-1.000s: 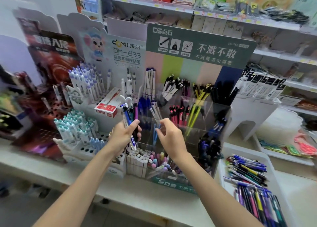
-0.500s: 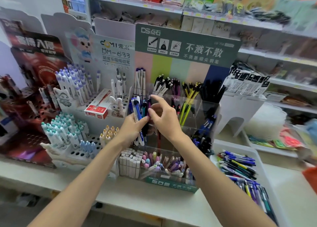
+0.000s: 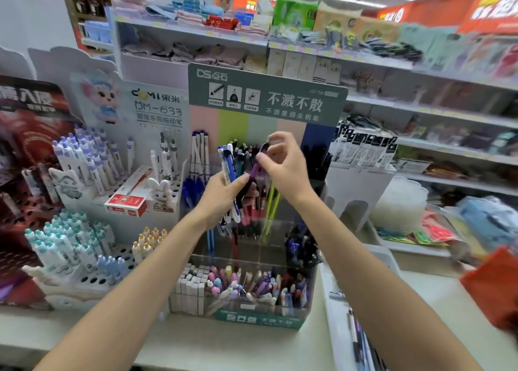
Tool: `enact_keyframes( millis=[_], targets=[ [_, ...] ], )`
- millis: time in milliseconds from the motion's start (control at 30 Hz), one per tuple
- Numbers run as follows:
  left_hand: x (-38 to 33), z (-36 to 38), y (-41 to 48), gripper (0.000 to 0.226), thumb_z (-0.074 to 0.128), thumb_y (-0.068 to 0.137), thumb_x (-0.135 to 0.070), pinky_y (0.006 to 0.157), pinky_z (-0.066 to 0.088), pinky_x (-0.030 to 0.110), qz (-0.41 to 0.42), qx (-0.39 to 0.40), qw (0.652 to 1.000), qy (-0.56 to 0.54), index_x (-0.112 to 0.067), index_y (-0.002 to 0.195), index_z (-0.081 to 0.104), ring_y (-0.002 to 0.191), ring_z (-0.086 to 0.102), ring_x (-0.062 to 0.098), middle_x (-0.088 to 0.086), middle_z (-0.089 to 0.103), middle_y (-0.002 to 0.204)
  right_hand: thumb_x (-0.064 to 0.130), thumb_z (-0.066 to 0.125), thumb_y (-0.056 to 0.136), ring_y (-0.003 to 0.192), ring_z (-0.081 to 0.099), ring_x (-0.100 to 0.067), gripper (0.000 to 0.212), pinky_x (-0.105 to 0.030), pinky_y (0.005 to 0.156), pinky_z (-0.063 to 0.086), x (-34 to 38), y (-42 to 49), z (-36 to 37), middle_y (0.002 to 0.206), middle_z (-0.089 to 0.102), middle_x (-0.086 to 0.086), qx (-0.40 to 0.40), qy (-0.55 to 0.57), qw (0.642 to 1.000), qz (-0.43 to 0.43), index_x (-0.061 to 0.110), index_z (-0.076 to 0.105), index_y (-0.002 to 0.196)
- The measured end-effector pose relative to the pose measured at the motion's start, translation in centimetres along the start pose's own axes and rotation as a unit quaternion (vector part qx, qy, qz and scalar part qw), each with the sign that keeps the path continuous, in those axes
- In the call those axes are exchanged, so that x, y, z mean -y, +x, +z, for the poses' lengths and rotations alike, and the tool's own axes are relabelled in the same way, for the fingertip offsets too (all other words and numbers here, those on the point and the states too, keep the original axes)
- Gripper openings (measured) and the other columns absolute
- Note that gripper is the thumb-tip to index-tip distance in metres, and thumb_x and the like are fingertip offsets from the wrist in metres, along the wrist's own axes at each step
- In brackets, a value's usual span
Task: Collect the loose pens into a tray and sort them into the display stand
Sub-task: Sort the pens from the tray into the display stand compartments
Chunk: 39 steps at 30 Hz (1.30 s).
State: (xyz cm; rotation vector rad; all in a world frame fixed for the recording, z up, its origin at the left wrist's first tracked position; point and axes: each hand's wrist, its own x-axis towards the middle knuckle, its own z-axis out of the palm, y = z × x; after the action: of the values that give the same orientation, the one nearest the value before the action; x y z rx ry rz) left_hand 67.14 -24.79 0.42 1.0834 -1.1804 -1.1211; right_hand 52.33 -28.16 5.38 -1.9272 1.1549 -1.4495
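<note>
Our left grip (image 3: pixel 221 199) held the pen bundle (image 3: pixel 230 160); right grip (image 3: pixel 283 168) pinched a purple pen (image 3: pixel 256 171)'s upper barrel. Probably light, stiff, slick.

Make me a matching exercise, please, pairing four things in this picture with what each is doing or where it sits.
Things
1. left hand
2. right hand
3. red box
4. white tray

States or places
A. lies on the white pen stand at the left
B. pinches a purple pen
C. sits at the lower right, pens inside
D. grips a bunch of pens

Pairs: 1-D, 2-B, 3-A, 4-C
</note>
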Motion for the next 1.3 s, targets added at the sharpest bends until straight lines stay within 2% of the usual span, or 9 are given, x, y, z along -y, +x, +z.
enact_keyframes(
  millis=[167,367,533,633,800,1033,1100,1200,1300],
  targets=[
    [0.8,-1.4,0.7,0.022,0.050,0.103,-0.013,0.073,0.061,0.036,-0.016,-0.034,0.999,-0.010,0.001,0.115,0.061,0.083,0.074,0.023,0.012,0.072,0.095,0.008,0.067,0.090,0.076,0.059,-0.008,0.030,-0.010,0.070,0.045,0.6,3.8,-2.6,0.084,0.061,-0.003,-0.107,-0.041,0.992,-0.043,0.012,0.050,0.115],
    [1.0,-1.5,0.5,0.016,0.050,0.103,-0.009,0.078,0.059,0.033,-0.027,-0.037,0.999,-0.014,-0.004,0.112,0.062,0.067,0.068,0.014,0.010,0.074,0.092,0.008,0.067,0.090,0.081,0.061,-0.022,0.028,-0.033,0.073,0.053,-1.7,4.4,-0.8,0.092,0.063,-0.007,-0.017,-0.193,0.977,-0.088,0.007,0.052,0.114],
    [0.4,-1.8,0.3,0.012,0.048,0.103,-0.006,0.080,0.061,0.033,-0.026,-0.030,0.999,-0.023,-0.003,0.105,0.060,0.066,0.066,0.015,0.015,0.073,0.097,0.015,0.065,0.090,0.093,0.058,-0.035,0.019,-0.040,0.079,0.043,-3.6,3.7,0.0,0.093,0.069,-0.015,0.024,-0.375,0.918,-0.129,0.003,0.065,0.105],
    [0.2,-1.8,0.2,0.014,0.050,0.102,-0.008,0.077,0.061,0.031,-0.015,-0.022,1.000,-0.008,0.001,0.106,0.060,0.071,0.069,0.016,0.013,0.075,0.096,0.016,0.067,0.089,0.092,0.058,-0.027,0.027,-0.039,0.085,0.044,-3.0,3.3,-0.2,0.094,0.070,-0.008,-0.024,-0.293,0.944,-0.148,0.006,0.068,0.114],
    [-0.4,-0.4,0.4,0.013,0.052,0.102,-0.012,0.069,0.055,0.024,0.018,0.026,0.999,0.013,-0.009,0.110,0.063,0.079,0.071,0.016,0.008,0.075,0.094,0.015,0.072,0.087,0.081,0.067,-0.013,0.017,-0.026,0.079,0.055,-0.7,1.5,1.1,0.088,0.072,0.000,0.102,-0.074,0.992,-0.026,0.011,0.071,0.104],
    [0.3,-1.9,0.8,0.014,0.049,0.103,-0.010,0.060,0.054,0.025,0.006,0.000,1.000,0.027,-0.004,0.109,0.060,0.067,0.061,0.012,0.002,0.073,0.078,0.007,0.073,0.085,0.075,0.068,-0.021,0.005,-0.032,0.075,0.059,-0.9,2.7,-3.4,0.083,0.071,-0.008,-0.045,0.052,0.997,0.034,0.011,0.070,0.086],
    [0.1,-2.0,1.1,0.012,0.050,0.103,-0.011,0.054,0.052,0.022,0.007,-0.041,0.999,0.006,-0.005,0.102,0.060,0.060,0.056,0.010,-0.003,0.066,0.066,0.007,0.073,0.085,0.070,0.068,-0.019,0.005,-0.032,0.071,0.058,-1.0,2.5,-4.2,0.080,0.072,-0.010,-0.010,0.032,0.999,0.040,0.010,0.069,0.084],
    [-0.6,-2.1,1.9,0.015,0.052,0.103,-0.013,0.052,0.051,0.023,0.024,-0.121,0.992,-0.006,-0.011,0.089,0.056,0.051,0.053,0.006,0.000,0.056,0.065,0.008,0.072,0.086,0.071,0.070,-0.019,0.011,-0.033,0.073,0.059,-1.0,1.5,-5.3,0.082,0.074,-0.009,0.158,-0.053,0.983,0.071,0.009,0.071,0.097],
    [-1.5,-1.9,2.6,0.014,0.052,0.103,-0.016,0.059,0.050,0.028,0.067,-0.104,0.989,0.081,-0.012,0.089,0.052,0.052,0.053,0.008,0.004,0.053,0.068,0.016,0.071,0.088,0.086,0.072,-0.017,0.033,-0.034,0.085,0.059,-1.4,0.3,-5.1,0.096,0.076,-0.002,0.278,-0.107,0.951,0.089,0.014,0.067,0.121]
  ],
)
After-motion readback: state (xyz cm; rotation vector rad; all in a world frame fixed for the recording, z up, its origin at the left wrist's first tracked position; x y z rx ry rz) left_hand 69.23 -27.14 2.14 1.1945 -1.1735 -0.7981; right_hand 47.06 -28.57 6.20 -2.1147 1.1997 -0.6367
